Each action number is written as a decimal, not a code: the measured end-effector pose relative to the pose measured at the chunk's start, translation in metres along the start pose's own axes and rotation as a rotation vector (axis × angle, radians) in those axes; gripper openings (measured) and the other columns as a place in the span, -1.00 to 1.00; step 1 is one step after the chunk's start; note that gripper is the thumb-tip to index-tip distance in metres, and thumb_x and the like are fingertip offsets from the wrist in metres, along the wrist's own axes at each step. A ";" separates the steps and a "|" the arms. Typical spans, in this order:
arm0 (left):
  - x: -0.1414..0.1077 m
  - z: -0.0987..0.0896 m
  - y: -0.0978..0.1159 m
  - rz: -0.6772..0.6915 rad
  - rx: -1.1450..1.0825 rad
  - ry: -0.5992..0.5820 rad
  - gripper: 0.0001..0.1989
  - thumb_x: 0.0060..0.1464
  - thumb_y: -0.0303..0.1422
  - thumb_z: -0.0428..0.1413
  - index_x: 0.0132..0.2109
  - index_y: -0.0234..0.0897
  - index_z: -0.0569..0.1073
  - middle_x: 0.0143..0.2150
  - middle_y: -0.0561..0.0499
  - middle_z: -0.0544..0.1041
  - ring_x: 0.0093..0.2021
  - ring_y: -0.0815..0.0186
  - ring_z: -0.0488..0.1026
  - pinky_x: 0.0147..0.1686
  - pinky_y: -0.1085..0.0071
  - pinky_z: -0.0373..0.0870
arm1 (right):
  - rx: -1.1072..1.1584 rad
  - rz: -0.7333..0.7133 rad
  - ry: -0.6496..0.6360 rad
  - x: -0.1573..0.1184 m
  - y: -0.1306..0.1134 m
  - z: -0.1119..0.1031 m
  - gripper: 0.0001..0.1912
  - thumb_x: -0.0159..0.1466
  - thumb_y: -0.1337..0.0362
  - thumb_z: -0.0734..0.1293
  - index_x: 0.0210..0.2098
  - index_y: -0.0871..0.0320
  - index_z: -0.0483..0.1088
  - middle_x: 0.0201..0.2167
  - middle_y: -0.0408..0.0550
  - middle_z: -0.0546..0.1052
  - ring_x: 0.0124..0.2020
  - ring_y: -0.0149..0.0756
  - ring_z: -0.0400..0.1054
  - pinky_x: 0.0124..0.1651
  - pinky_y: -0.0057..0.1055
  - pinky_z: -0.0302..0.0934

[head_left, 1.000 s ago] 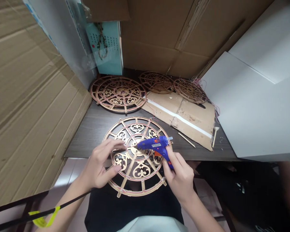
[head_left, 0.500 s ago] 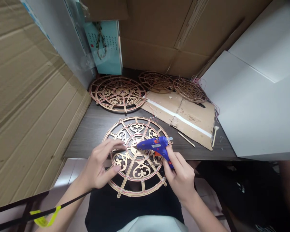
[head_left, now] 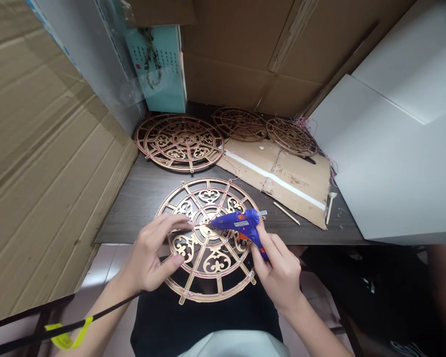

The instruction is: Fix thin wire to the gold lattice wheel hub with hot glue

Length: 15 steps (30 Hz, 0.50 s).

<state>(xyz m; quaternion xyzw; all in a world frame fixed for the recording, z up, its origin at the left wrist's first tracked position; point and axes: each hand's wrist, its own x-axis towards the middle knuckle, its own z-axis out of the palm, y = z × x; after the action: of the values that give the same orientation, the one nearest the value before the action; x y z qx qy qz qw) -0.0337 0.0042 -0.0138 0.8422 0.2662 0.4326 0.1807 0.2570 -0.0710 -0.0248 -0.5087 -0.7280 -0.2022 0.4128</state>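
Note:
A round openwork wooden panel (head_left: 216,261) with scrollwork and thin red wires along its rings lies in front of me, its near part jutting past the table edge over my lap. My right hand (head_left: 277,265) is wrapped round the handle of a blue hot glue gun (head_left: 238,222). A clear glue stick (head_left: 262,213) pokes from its back end. The nozzle points left at the panel's hub; whether it touches cannot be told. My left hand (head_left: 156,253) is over the panel's left side, fingers stretched toward the hub and thumb apart. Its fingertips are close to the nozzle.
More round panels (head_left: 182,144) lie stacked at the back left, with two darker ones (head_left: 240,124) behind. A cardboard sheet (head_left: 282,173), a thin stick (head_left: 287,213) and a small mallet-like stick (head_left: 330,208) lie at right. Cardboard walls and a white box (head_left: 394,173) surround the table.
The glue gun and both hands keep almost the same place over the panel. Only the whole view has shifted very slightly.

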 end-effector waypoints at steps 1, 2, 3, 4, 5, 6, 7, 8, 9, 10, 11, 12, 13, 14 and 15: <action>0.000 0.000 0.000 0.000 0.001 -0.003 -0.46 0.21 -0.04 0.05 0.24 -0.19 0.31 0.02 -0.13 0.56 0.01 0.06 0.50 0.01 0.13 0.39 | 0.004 -0.002 -0.001 0.000 0.000 0.000 -0.42 0.41 0.44 0.31 0.39 0.12 0.22 -0.33 -0.11 0.46 -0.37 -0.39 0.42 -0.26 -0.47 0.26; 0.000 0.000 -0.001 -0.002 -0.001 -0.008 -0.46 0.21 -0.04 0.06 0.24 -0.19 0.31 0.02 -0.13 0.56 0.02 0.06 0.50 0.01 0.13 0.39 | 0.006 0.000 -0.001 0.000 0.000 0.001 -0.42 0.41 0.45 0.31 0.39 0.13 0.22 -0.33 -0.11 0.46 -0.36 -0.39 0.42 -0.26 -0.47 0.26; 0.000 0.000 -0.001 -0.006 -0.006 -0.008 -0.46 0.21 -0.04 0.06 0.24 -0.18 0.31 0.03 -0.13 0.56 0.02 0.07 0.50 0.01 0.14 0.39 | 0.007 0.002 0.003 -0.001 0.000 0.001 -0.42 0.41 0.45 0.31 0.39 0.13 0.22 -0.33 -0.11 0.46 -0.36 -0.39 0.42 -0.25 -0.47 0.26; 0.000 0.001 -0.001 -0.009 -0.014 -0.004 -0.46 0.20 -0.04 0.07 0.24 -0.18 0.32 0.03 -0.12 0.56 0.02 0.07 0.50 0.01 0.15 0.39 | 0.006 0.005 0.008 -0.001 0.000 0.001 -0.43 0.41 0.45 0.31 0.38 0.13 0.23 -0.33 -0.11 0.45 -0.35 -0.38 0.43 -0.26 -0.47 0.26; 0.000 0.001 -0.001 -0.011 -0.022 0.004 -0.46 0.20 -0.04 0.07 0.24 -0.17 0.33 0.03 -0.12 0.56 0.02 0.07 0.50 0.01 0.16 0.39 | 0.005 0.008 0.013 -0.001 0.000 0.002 -0.43 0.41 0.45 0.31 0.37 0.13 0.24 -0.33 -0.11 0.45 -0.35 -0.38 0.43 -0.26 -0.47 0.26; 0.000 0.002 -0.001 -0.014 -0.027 0.013 -0.46 0.20 -0.03 0.07 0.23 -0.17 0.33 0.02 -0.11 0.57 0.02 0.07 0.50 0.01 0.16 0.39 | 0.006 0.008 0.016 -0.001 0.000 0.002 -0.44 0.40 0.45 0.31 0.37 0.13 0.25 -0.33 -0.11 0.46 -0.34 -0.38 0.44 -0.25 -0.47 0.27; 0.000 0.002 -0.001 -0.015 -0.030 0.020 -0.46 0.20 -0.03 0.07 0.23 -0.17 0.33 0.02 -0.11 0.57 0.02 0.07 0.50 0.01 0.15 0.39 | 0.008 0.007 0.017 -0.002 0.000 0.002 -0.43 0.40 0.45 0.31 0.37 0.13 0.25 -0.33 -0.10 0.46 -0.34 -0.37 0.44 -0.25 -0.47 0.27; 0.000 0.002 -0.001 -0.014 -0.026 0.021 -0.46 0.20 -0.03 0.07 0.23 -0.17 0.33 0.01 -0.11 0.58 0.02 0.06 0.50 0.01 0.14 0.39 | 0.008 0.006 0.014 -0.002 -0.001 0.001 -0.43 0.40 0.45 0.31 0.37 0.12 0.24 -0.32 -0.10 0.47 -0.34 -0.37 0.44 -0.25 -0.47 0.28; 0.000 0.002 0.000 -0.013 -0.019 0.014 -0.46 0.20 -0.03 0.07 0.23 -0.17 0.33 0.01 -0.12 0.58 0.01 0.05 0.50 0.01 0.13 0.38 | 0.006 0.005 0.009 -0.002 -0.001 0.001 -0.42 0.40 0.45 0.31 0.38 0.12 0.23 -0.32 -0.10 0.48 -0.35 -0.38 0.44 -0.26 -0.47 0.28; 0.000 0.002 0.000 -0.012 -0.013 0.003 -0.46 0.20 -0.04 0.07 0.24 -0.17 0.32 0.01 -0.12 0.58 0.01 0.05 0.51 0.01 0.13 0.38 | 0.003 0.005 0.004 -0.003 -0.001 0.000 -0.42 0.41 0.44 0.31 0.39 0.11 0.22 -0.32 -0.10 0.48 -0.35 -0.38 0.44 -0.26 -0.47 0.29; 0.000 0.001 0.000 -0.011 -0.008 -0.007 -0.46 0.20 -0.05 0.07 0.24 -0.17 0.31 0.01 -0.12 0.57 0.00 0.05 0.51 0.00 0.13 0.39 | -0.001 0.006 0.001 -0.003 -0.001 0.000 -0.41 0.41 0.44 0.30 0.39 0.11 0.21 -0.31 -0.09 0.49 -0.36 -0.38 0.44 -0.26 -0.46 0.29; 0.001 0.001 0.001 -0.009 -0.007 -0.016 -0.46 0.20 -0.05 0.07 0.24 -0.17 0.31 0.01 -0.12 0.57 0.00 0.06 0.51 -0.01 0.13 0.39 | -0.007 0.007 0.002 -0.003 -0.001 -0.001 -0.41 0.41 0.43 0.30 0.40 0.10 0.21 -0.31 -0.09 0.50 -0.36 -0.38 0.44 -0.25 -0.47 0.29; 0.001 0.001 0.001 -0.010 -0.008 -0.021 -0.47 0.21 -0.06 0.07 0.24 -0.17 0.31 0.01 -0.12 0.57 0.00 0.07 0.52 -0.02 0.14 0.40 | -0.011 0.008 0.003 -0.003 -0.001 -0.001 -0.41 0.41 0.43 0.30 0.40 0.09 0.21 -0.31 -0.09 0.50 -0.36 -0.38 0.44 -0.25 -0.47 0.30; 0.001 0.000 0.001 -0.011 -0.010 -0.020 -0.48 0.21 -0.06 0.07 0.24 -0.17 0.31 0.01 -0.11 0.56 -0.01 0.08 0.52 -0.02 0.14 0.40 | -0.012 0.008 0.005 -0.004 -0.001 -0.002 -0.41 0.41 0.43 0.30 0.40 0.09 0.21 -0.30 -0.09 0.50 -0.35 -0.38 0.45 -0.24 -0.47 0.30; 0.001 0.000 0.001 -0.011 -0.012 -0.016 -0.48 0.21 -0.06 0.08 0.23 -0.17 0.31 0.01 -0.11 0.56 -0.01 0.08 0.52 -0.03 0.15 0.41 | -0.010 0.007 0.007 -0.004 0.000 -0.002 -0.41 0.41 0.44 0.30 0.40 0.09 0.22 -0.30 -0.09 0.51 -0.34 -0.38 0.46 -0.24 -0.47 0.31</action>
<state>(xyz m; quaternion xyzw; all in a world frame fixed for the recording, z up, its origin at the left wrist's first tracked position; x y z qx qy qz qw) -0.0327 0.0042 -0.0128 0.8430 0.2669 0.4266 0.1901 0.2581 -0.0747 -0.0271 -0.5124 -0.7237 -0.2064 0.4136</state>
